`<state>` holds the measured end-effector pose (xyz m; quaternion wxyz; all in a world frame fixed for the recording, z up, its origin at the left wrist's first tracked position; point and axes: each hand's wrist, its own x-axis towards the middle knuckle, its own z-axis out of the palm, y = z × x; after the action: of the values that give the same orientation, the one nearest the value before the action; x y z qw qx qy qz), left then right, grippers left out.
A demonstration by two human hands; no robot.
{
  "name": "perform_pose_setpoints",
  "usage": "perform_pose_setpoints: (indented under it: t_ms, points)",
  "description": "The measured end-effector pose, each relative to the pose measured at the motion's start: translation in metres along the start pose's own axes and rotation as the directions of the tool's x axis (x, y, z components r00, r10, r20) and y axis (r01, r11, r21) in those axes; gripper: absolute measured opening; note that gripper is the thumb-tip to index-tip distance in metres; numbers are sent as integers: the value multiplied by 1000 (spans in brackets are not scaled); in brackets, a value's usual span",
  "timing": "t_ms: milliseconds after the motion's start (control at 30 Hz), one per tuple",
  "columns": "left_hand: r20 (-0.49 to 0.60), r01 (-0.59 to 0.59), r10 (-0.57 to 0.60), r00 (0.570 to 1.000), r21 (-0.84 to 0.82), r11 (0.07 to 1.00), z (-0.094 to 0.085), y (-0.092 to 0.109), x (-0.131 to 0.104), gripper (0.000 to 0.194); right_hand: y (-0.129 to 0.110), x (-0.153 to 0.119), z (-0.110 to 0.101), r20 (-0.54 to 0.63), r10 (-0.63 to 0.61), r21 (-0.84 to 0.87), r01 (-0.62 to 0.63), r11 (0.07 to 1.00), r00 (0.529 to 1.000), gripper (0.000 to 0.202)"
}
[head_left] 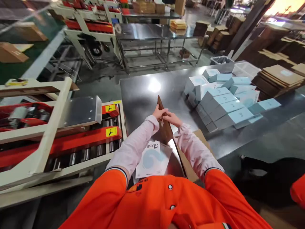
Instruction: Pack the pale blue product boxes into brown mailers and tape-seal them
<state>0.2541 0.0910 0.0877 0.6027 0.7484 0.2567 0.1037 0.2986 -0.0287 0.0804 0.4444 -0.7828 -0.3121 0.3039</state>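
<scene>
As the head view has it, brown cardboard (165,129) stands on edge over the steel table (140,92), long axis running from the hands back toward the torso, slightly right. Left hand (158,113) grips its far end; right hand (173,119) touches it, closure unclear. Both about equally near. Board looks thin, folded, plain, glossy-lit lower down.

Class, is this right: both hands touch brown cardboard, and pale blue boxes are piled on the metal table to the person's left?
The side is wrong: the head view shows pale blue boxes piled on the metal table to the person's right. The left hand and right hand touch brown cardboard.
</scene>
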Motion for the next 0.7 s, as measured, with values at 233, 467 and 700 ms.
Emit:
perform_pose_setpoints:
  t_ms: [233, 467, 700]
  points:
    - [-25, 72, -72, 997, 7, 997, -18, -19, 1, 77, 40, 11, -22, -155, -108, 202, 138, 970, 982, 63]
    - [374, -474, 299, 878, 766, 435, -28, 33, 53, 43, -1, -31, -9, 369, -370, -422, 508, 751, 853, 29]
    - [315, -373, 220, 923, 874, 312, -65, 33, 71, 28, -8, 16, 9, 189, -318, -344, 366, 865, 929, 36]
